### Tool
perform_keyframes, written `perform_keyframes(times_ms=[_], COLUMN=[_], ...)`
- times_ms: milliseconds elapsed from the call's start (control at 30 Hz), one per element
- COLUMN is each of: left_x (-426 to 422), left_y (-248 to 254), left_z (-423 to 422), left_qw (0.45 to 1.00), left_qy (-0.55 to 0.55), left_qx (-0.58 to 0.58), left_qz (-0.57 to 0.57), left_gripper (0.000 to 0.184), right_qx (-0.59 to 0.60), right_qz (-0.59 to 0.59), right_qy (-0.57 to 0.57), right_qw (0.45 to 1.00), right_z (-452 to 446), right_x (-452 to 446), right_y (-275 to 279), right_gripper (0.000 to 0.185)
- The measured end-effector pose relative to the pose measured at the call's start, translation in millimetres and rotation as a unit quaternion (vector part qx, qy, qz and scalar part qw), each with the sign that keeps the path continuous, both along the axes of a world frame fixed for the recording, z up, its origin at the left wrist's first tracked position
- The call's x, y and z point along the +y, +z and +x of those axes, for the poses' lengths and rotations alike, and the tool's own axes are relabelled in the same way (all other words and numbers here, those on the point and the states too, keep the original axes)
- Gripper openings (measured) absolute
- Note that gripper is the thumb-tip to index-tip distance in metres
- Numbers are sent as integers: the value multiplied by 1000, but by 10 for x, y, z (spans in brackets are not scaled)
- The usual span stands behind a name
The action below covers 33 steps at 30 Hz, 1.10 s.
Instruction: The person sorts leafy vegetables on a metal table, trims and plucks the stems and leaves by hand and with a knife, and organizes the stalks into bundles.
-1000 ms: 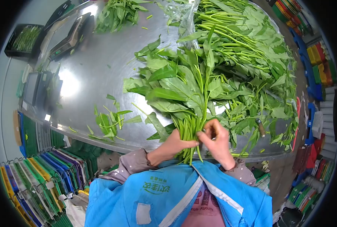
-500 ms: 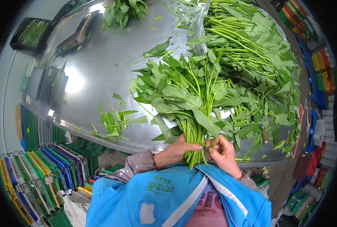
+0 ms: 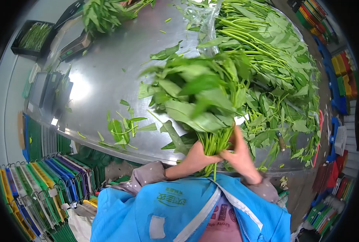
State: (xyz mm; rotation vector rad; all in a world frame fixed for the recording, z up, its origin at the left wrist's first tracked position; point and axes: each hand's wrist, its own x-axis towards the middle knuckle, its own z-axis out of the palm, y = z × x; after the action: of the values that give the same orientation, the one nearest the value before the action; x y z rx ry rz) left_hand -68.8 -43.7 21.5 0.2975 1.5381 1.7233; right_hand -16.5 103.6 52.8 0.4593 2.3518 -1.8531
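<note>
A bunch of water spinach (image 3: 201,103) stands upright in front of me at the table's near edge, its leaves blurred by motion. My left hand (image 3: 195,159) is wrapped around the stems from the left, low on the bunch. From the right, my right hand (image 3: 240,155) closes on the same stems, its thumb close to my left hand. Cut stem ends stick out below both hands. To the right, loose water spinach leaves (image 3: 264,121) lie against the bunch.
A large heap of water spinach (image 3: 268,44) covers the table's right side, beside a clear plastic bag (image 3: 207,28). A wooden-handled tool (image 3: 281,143) lies among leaves. Scraps (image 3: 121,129) lie left. Across the metal table (image 3: 102,76), a person's hand holds another bunch (image 3: 102,16) near a scale (image 3: 72,46).
My right hand has gone from pinching at the stems' side to gripping around them. The bunch's leaves have swung. Across the table, the other bunch has moved left.
</note>
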Motion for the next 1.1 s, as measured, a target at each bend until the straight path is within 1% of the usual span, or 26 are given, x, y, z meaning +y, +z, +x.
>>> perform_keyframes(times_ms=[33,67,100,133,167,200,267,333,400,433,467,533,567,600,667,700,733,800,833,867,933,967,1000,1067,1100], left_x=[-24,-61,-113,-160,-208,-248,-277,-283,-252,-226,-199,-116,-64,-33,10,13,19,25,32,41,56,64,62,56,55], left_y=[-16,-42,-123,-200,-273,-324,-390,-426,-435,-439,-444,-431,-401,-374,-347,-351,-350,-345,-352,-340,-287,-271,-262,-248,-241], left_z=[7,7,-16,-36,-45,-47,-49,-53,-62,-62,-48,-26,-5,3,2,-4,-2,3,20,21,29,32,32,38,41], left_qw=[1000,999,988,988,966,929,922,891,883,875,875,914,930,930,943,935,935,934,939,940,955,957,958,959,960], left_qy=[-13,-26,-27,-31,-15,3,-18,-30,-34,-35,-35,-77,-63,-62,-66,-77,-79,-75,-65,-59,-61,-58,-54,-61,-55], left_qx=[-13,-25,-150,-150,-257,-363,-379,-441,-457,-472,-472,-392,-360,-360,-326,-345,-345,-347,-336,-334,-289,-283,-281,-276,-275], left_qz=[-12,-25,-33,-34,19,71,72,103,100,99,98,66,46,46,23,18,19,30,27,28,15,3,4,16,19], left_gripper=[42,43,45,45,45,44,44,42,41,39,39,37,38,38,39,41,41,43,44,44,46,45,45,45,44], right_qx=[5,16,-55,-122,-193,-194,-202,-205,-186,-161,-161,-104,-76,-76,-131,-104,-105,-144,-82,-79,-8,38,41,87,100], right_qz=[-68,-149,-292,-428,-431,-432,-468,-473,-371,-329,-329,-203,-119,-119,79,88,90,103,153,153,320,325,325,354,363], right_qy=[-31,-113,-165,-210,-224,-227,-247,-233,-169,-146,-146,-51,-43,-42,-8,-22,-23,-32,-50,-44,-73,-76,-72,-8,0], right_qw=[997,982,940,871,853,851,824,825,894,919,919,972,989,989,988,990,990,984,984,984,945,942,942,931,927], right_z=[-60,-107,-70,-78,-59,-46,0,28,19,28,33,33,44,59,79,74,85,100,119,112,70,55,40,23,21], right_x=[-85,-137,-121,-123,-136,-159,-178,-160,-162,-164,-144,-76,-48,-16,39,37,65,136,135,100,-7,-29,-46,-73,-70], right_y=[-159,-368,-567,-604,-571,-597,-702,-794,-806,-880,-901,-940,-997,-1000,-975,-874,-758,-563,-524,-420,-167,-179,-203,-275,-320], right_gripper=[60,42,37,35,38,38,41,44,46,49,49,52,55,55,55,54,54,52,35,35,19,15,15,15,14])
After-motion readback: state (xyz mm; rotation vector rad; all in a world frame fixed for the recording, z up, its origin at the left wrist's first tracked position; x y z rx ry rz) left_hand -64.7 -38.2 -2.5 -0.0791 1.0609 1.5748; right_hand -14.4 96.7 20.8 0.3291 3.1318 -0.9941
